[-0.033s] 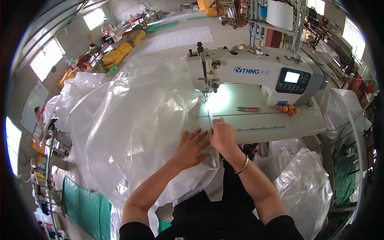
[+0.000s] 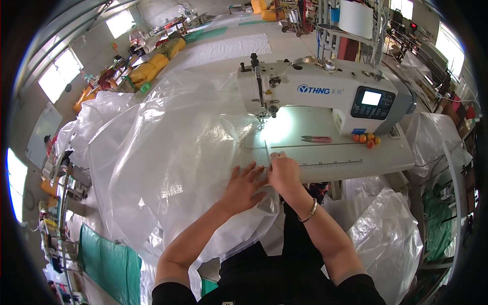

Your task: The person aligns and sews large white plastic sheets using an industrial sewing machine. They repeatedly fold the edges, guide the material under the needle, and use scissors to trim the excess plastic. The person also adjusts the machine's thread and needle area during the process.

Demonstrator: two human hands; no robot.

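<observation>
A large sheet of clear plastic film [image 2: 147,152] spreads over the left of the sewing machine [image 2: 315,91] and its bed, drooping toward my lap. My left hand [image 2: 244,188] lies flat on the film near its right edge, fingers spread. Close beside it, my right hand [image 2: 284,173] is closed on that edge, fingers curled and thumb side toward the machine. The edge runs from my right hand up to the presser foot [image 2: 261,123], where a lamp glares. What lies under the curled fingers is hidden.
Pink-handled thread snips [image 2: 316,139] and several small orange-red fruits [image 2: 369,139] rest on the machine bed. More clear film [image 2: 386,239] hangs at the lower right. A green tarp [image 2: 109,267] lies at the lower left. A white thread cone [image 2: 355,19] stands behind the machine.
My right hand has shifted very slightly right and toward me. The left hand and the film look the same.
</observation>
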